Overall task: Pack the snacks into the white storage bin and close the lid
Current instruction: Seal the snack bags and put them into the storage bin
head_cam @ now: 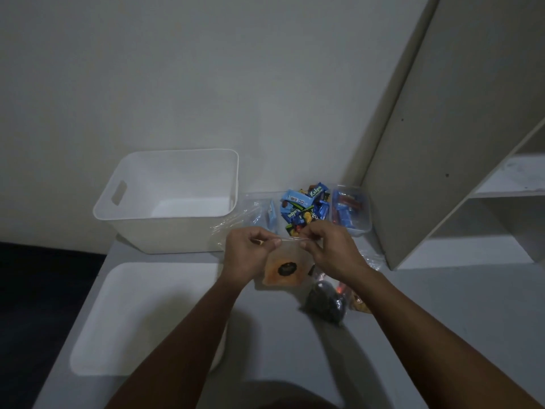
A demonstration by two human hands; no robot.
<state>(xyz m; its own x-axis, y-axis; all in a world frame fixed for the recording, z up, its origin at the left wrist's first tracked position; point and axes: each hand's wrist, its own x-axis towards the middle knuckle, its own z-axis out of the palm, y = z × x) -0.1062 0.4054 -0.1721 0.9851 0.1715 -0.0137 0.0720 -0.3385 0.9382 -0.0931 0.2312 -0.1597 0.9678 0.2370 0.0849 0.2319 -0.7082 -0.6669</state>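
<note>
The white storage bin (188, 231) stands open and empty at the back left of the grey table. Its white lid (141, 317) lies flat in front of it. My left hand (246, 252) and my right hand (327, 249) both pinch the top edge of a clear zip bag (284, 270) holding an orange snack with a dark centre, just above the table. Behind my hands lies a pile of blue snack packets (303, 205). To the right of the bag sits a dark snack bag (324, 299), with an orange packet (361, 304) partly hidden by my right forearm.
A clear plastic tub (364, 225) with red and blue packets stands at the back right, and clear plastic bags (250, 216) lie beside the bin. A tall shelf unit (442, 143) rises on the right. The table's left edge drops to a dark floor (38, 305).
</note>
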